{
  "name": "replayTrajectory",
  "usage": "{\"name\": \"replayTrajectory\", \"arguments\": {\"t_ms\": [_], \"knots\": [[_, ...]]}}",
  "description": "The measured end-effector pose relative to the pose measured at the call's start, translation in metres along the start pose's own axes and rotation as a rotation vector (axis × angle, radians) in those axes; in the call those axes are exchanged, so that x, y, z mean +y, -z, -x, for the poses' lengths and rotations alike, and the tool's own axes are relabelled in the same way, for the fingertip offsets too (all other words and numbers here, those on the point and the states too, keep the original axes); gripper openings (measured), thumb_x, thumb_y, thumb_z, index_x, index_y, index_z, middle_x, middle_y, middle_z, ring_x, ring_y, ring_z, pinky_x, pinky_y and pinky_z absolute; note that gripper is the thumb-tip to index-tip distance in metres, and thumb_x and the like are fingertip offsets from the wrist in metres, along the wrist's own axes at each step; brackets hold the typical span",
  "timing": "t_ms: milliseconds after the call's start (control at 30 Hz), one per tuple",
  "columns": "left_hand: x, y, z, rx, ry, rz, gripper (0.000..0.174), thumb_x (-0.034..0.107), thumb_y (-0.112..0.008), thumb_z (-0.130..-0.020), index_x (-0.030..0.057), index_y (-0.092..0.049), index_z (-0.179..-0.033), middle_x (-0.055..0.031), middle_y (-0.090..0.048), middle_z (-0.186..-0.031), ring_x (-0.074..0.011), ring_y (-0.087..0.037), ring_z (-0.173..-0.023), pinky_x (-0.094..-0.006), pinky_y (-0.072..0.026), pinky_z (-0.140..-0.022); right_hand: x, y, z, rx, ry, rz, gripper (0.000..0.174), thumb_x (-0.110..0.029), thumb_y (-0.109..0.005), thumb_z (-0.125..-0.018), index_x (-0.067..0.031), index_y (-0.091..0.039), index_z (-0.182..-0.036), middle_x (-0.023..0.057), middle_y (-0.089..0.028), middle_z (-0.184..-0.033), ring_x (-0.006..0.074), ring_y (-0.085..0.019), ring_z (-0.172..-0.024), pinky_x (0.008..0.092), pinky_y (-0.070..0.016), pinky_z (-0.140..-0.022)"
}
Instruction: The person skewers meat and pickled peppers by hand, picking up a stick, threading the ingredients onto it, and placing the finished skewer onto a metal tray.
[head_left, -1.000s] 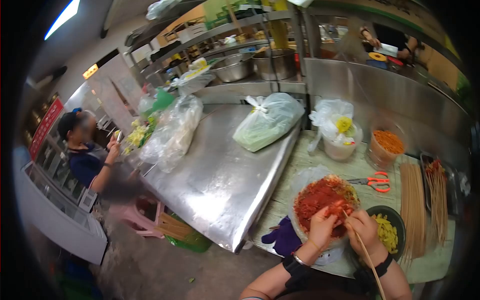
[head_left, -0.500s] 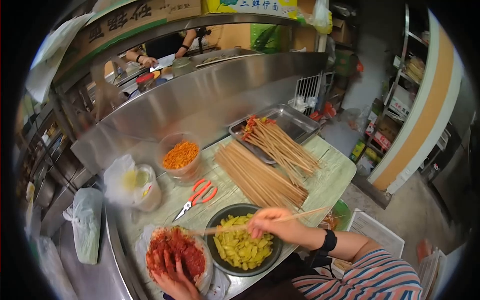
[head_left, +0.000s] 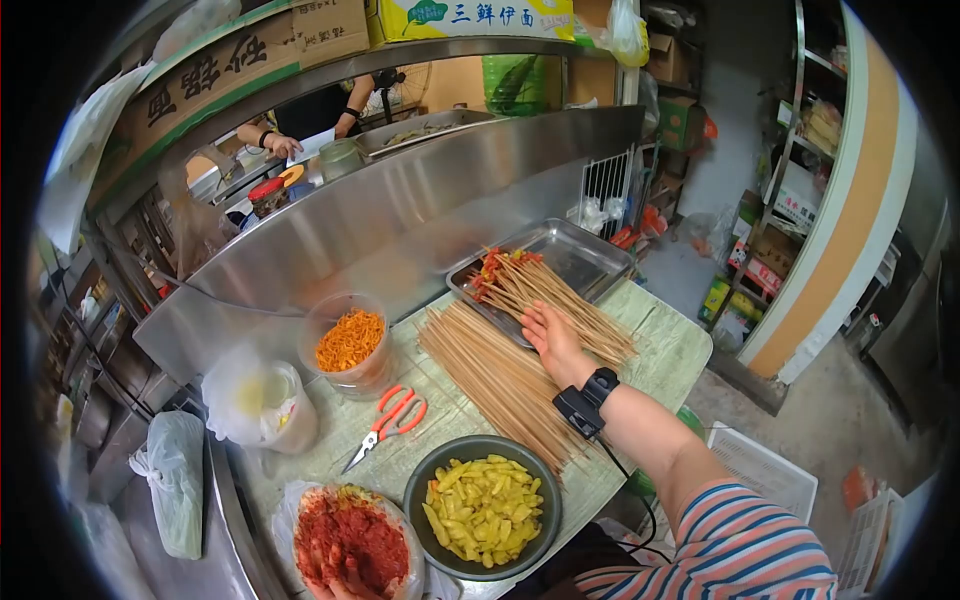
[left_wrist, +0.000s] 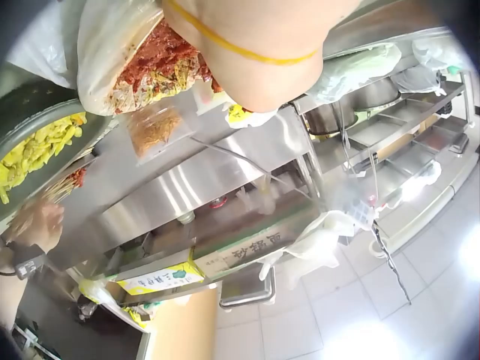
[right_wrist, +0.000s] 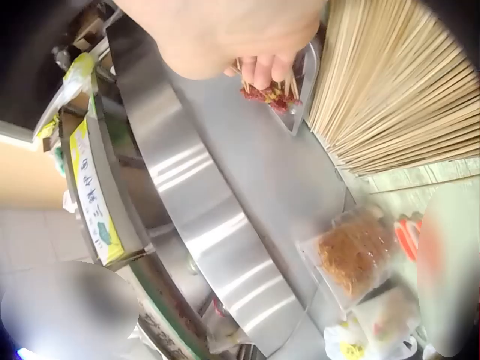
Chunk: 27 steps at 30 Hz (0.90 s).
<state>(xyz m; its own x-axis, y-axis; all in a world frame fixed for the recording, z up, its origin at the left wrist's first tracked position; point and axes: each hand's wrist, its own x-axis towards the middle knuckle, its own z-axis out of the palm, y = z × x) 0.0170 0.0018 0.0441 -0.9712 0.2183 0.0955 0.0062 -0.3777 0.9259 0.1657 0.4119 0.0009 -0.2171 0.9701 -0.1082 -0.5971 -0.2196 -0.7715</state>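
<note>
My right hand (head_left: 553,345) is over the loaded skewers (head_left: 565,305), its fingers extended along the sticks. Red and yellow food covers the skewers' ends, which lie on a metal tray (head_left: 603,268). In the right wrist view, the fingertips are right at those food ends (right_wrist: 271,96). My left hand (head_left: 347,588) reaches into the red chili-coloured mix (head_left: 365,540) in a plastic-lined bowl at the bottom, its red-smeared fingers resting in it and partly hidden. Beside that bowl stands a dark bowl of yellow-green pickle pieces (head_left: 490,510).
Bare bamboo skewers (head_left: 490,380) lie in a broad bundle beside the tray. Orange-handled scissors (head_left: 385,428), a tub of orange shreds (head_left: 350,342) and a bagged white tub (head_left: 285,410) stand left of them. A steel splashback (head_left: 400,200) runs behind. Another person's hands (head_left: 285,147) are beyond it.
The right hand has carried a skewer from above the pickle bowl to the tray and let it go among the others. The left hand has stayed at the red mix, slightly lower in view.
</note>
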Motion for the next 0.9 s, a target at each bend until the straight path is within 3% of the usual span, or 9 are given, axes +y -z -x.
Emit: {"name": "replayTrajectory", "arguments": {"t_ms": [167,233,300,367,533,633,700,800,900], "knots": [[0.005,-0.006,0.001,-0.020,0.053,0.058,0.040,0.010,-0.047,-0.085,0.0021,-0.043,-0.124,-0.0174,-0.049,-0.123,-0.0318,-0.050,-0.110,-0.0442,-0.0431,-0.092,-0.013,0.012,0.030,-0.166,-0.349,-0.070,0.031,-0.025,-0.049,-0.092,-0.0024,-0.050,-0.114,0.0128,-0.058,-0.105,0.0171,-0.058,-0.088,0.0303,-0.0482,-0.076],[0.004,-0.004,0.002,-0.015,0.059,0.038,0.040,0.009,-0.046,-0.086,0.0026,-0.043,-0.125,-0.0175,-0.048,-0.124,-0.0323,-0.050,-0.111,-0.0452,-0.0431,-0.092,-0.036,0.001,0.067,-0.380,-0.298,0.344,0.031,-0.024,-0.048,-0.093,-0.0024,-0.050,-0.115,0.0126,-0.060,-0.101,0.0172,-0.059,-0.085,0.0300,-0.0489,-0.075],[0.005,-0.006,0.003,-0.028,0.024,0.010,0.039,0.009,-0.046,-0.086,0.0031,-0.043,-0.125,-0.0174,-0.048,-0.125,-0.0325,-0.050,-0.111,-0.0460,-0.0437,-0.092,-0.048,0.000,0.080,-0.385,-0.176,0.488,0.033,-0.021,-0.055,-0.088,-0.0028,-0.049,-0.115,0.0147,-0.059,-0.101,0.0210,-0.058,-0.090,0.0332,-0.0480,-0.078],[0.009,-0.008,0.006,0.007,0.066,0.006,0.040,0.009,-0.045,-0.086,0.0032,-0.043,-0.125,-0.0172,-0.047,-0.125,-0.0319,-0.050,-0.111,-0.0462,-0.0443,-0.091,-0.058,0.001,0.085,-0.372,0.703,1.516,0.042,-0.017,-0.063,-0.079,-0.0040,-0.049,-0.116,0.0194,-0.054,-0.110,0.0252,-0.053,-0.102,0.0366,-0.0436,-0.086],[0.011,-0.006,0.008,0.001,0.068,0.010,0.039,0.010,-0.046,-0.085,0.0026,-0.045,-0.123,-0.0167,-0.048,-0.124,-0.0310,-0.051,-0.110,-0.0451,-0.0447,-0.090,-0.055,0.022,0.063,-0.201,0.759,2.027,0.081,-0.021,-0.070,-0.067,-0.0092,-0.029,-0.136,0.0255,-0.028,-0.136,0.0383,-0.033,-0.124,0.0473,-0.0285,-0.100],[0.013,-0.007,0.010,-0.037,-0.022,-0.067,0.036,0.012,-0.046,-0.086,0.0010,-0.048,-0.120,-0.0167,-0.049,-0.122,-0.0305,-0.051,-0.108,-0.0431,-0.0450,-0.089,-0.077,0.028,0.050,-0.012,0.479,2.299,0.090,-0.021,-0.068,-0.068,-0.0125,-0.018,-0.142,0.0256,-0.022,-0.139,0.0424,-0.028,-0.127,0.0508,-0.0258,-0.101],[0.013,-0.007,0.008,-0.051,-0.098,-0.133,0.036,0.014,-0.045,-0.087,-0.0001,-0.049,-0.119,-0.0169,-0.050,-0.121,-0.0305,-0.050,-0.107,-0.0422,-0.0448,-0.088,-0.095,0.024,0.050,0.079,0.037,2.277,0.089,-0.019,-0.064,-0.071,-0.0157,-0.013,-0.144,0.0244,-0.029,-0.136,0.0396,-0.035,-0.123,0.0530,-0.0291,-0.098],[0.008,0.003,0.006,-0.131,-0.394,-0.533,0.036,0.017,-0.045,-0.088,-0.0019,-0.051,-0.118,-0.0170,-0.050,-0.118,-0.0313,-0.049,-0.108,-0.0420,-0.0439,-0.088,-0.111,0.029,0.045,-0.020,-0.205,2.175,0.084,-0.022,-0.061,-0.075,-0.0119,-0.014,-0.143,0.0245,-0.039,-0.129,0.0371,-0.046,-0.114,0.0484,-0.0378,-0.093],[0.008,0.003,0.010,-0.145,-0.373,-0.593,0.037,0.017,-0.045,-0.088,-0.0025,-0.050,-0.119,-0.0174,-0.050,-0.117,-0.0322,-0.047,-0.110,-0.0425,-0.0428,-0.089,-0.092,0.051,0.027,-0.004,0.020,2.183,0.075,-0.016,-0.061,-0.076,-0.0076,-0.023,-0.140,0.0201,-0.051,-0.116,0.0328,-0.056,-0.102,0.0423,-0.0473,-0.082]]}}
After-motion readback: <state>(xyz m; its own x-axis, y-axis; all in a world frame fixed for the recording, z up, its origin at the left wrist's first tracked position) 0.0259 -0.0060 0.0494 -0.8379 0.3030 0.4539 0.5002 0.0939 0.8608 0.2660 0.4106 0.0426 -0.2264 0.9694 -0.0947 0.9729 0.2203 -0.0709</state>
